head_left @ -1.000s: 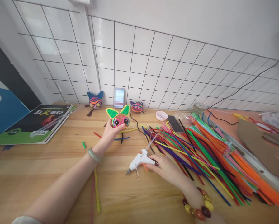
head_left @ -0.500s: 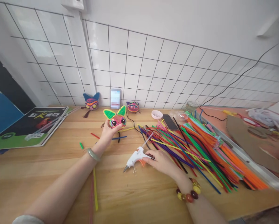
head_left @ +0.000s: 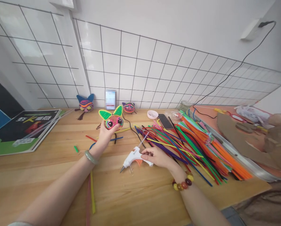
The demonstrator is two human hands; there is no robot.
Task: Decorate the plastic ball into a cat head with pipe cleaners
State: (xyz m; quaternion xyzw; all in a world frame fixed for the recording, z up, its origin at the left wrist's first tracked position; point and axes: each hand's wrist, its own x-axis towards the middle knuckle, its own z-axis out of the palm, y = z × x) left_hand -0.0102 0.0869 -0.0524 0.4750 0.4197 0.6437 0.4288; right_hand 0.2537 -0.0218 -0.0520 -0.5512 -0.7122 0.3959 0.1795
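Observation:
My left hand (head_left: 106,133), with a jade-coloured bangle at its wrist, is closed around a colourful pipe-cleaner animal head (head_left: 112,124). This head has green ears edged in yellow and two big dark eyes facing me. My right hand (head_left: 156,156) wears a beaded bracelet. Its thumb and fingers are on the handle of a white glue gun (head_left: 132,158) with an orange trigger. The gun lies low over the table, metal nozzle pointing down-left, and a clear glue stick (head_left: 143,139) juts from its back. Thin glue strands show beneath it.
A big heap of pipe cleaners (head_left: 201,147) spreads over the right of the wooden table (head_left: 131,201). Two finished heads (head_left: 86,105) (head_left: 129,107), a lit phone (head_left: 110,99) and a pink dish (head_left: 152,115) stand at the back. A magazine (head_left: 25,128) lies left; the gun's cord runs behind.
The view has swung a little to the right. My right hand has shifted slightly on the glue gun, and more of its handle shows. My left hand still holds the animal head.

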